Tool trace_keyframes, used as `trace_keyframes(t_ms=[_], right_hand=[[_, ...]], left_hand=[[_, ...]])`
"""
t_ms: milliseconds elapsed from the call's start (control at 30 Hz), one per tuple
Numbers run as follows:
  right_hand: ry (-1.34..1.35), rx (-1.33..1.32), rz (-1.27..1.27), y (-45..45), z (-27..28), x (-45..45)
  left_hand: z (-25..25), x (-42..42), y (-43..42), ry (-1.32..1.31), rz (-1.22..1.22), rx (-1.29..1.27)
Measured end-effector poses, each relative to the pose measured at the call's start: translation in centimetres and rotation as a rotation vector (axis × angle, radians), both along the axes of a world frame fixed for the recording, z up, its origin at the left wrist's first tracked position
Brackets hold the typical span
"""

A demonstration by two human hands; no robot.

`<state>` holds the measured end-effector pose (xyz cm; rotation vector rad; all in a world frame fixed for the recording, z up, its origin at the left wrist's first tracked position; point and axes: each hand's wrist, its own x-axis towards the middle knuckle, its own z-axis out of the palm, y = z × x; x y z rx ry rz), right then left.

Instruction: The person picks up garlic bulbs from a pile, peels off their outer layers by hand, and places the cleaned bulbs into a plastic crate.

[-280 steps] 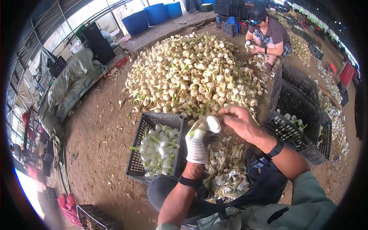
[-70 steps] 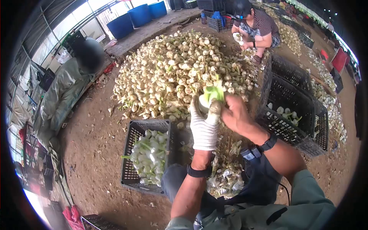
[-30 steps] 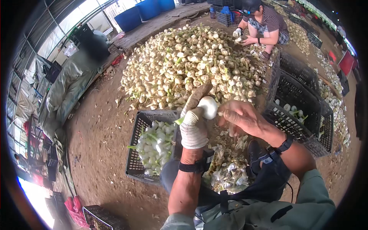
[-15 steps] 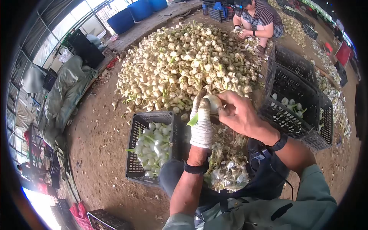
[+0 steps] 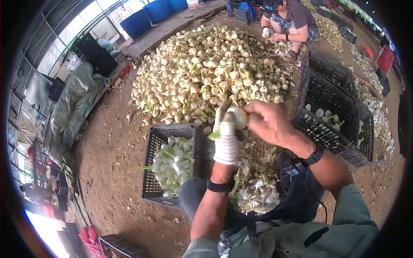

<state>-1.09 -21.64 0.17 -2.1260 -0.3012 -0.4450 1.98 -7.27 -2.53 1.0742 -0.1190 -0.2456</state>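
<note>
Garlic (image 5: pixel 241 118), in gloved fingers (image 5: pixel 221 112), bare fingers (image 5: pixel 257 122) beside

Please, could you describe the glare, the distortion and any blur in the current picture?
Head view: strong fisheye curving, black corners; head view: white glare burns out part of the lower-left edge; head view: peeled, round white bulbs shine in the rectangular black plastic crate; head view: the bare right hand looks slightly soft, possibly blurred.

Dirt floor (image 5: pixel 107 163), garlic heap (image 5: pixel 206 69) and plastic crates (image 5: pixel 322 139) mark a produce-handling shed.
</note>
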Motion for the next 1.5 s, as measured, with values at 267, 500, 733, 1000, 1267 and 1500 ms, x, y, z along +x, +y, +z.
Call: trace_keyframes(t_ms=[267, 500, 733, 1000, 1267, 1500], right_hand=[[0.102, 0.115, -0.032, 0.4, 0.9, -1.0], [-0.038, -0.097, -0.123, 1.0, 0.2, -0.5], [-0.118, -0.156, -0.066, 0.3, -1.5, 0.3], [-0.059, -0.12, -0.069, 0.4, -1.1, -0.1], [0.005, -0.118, -0.096, 0.6, -0.8, 0.0], [-0.022, -0.356, -0.25, 0.8, 0.0, -0.5]], left_hand=[[-1.2, 0.6, -0.4, -0.028, 0.012, -0.027], [-1.4, -0.5, -1.7, -0.298, 0.177, 0.079], [-2.0, -0.3, -1.8, -0.226, 0.179, 0.069], [-2.6, -0.3, -2.0, -0.226, 0.18, 0.116], [-1.9, -0.5, -1.8, -0.208, 0.192, 0.091], [-2.7, -0.1, -2.2, -0.312, 0.269, 0.194]])
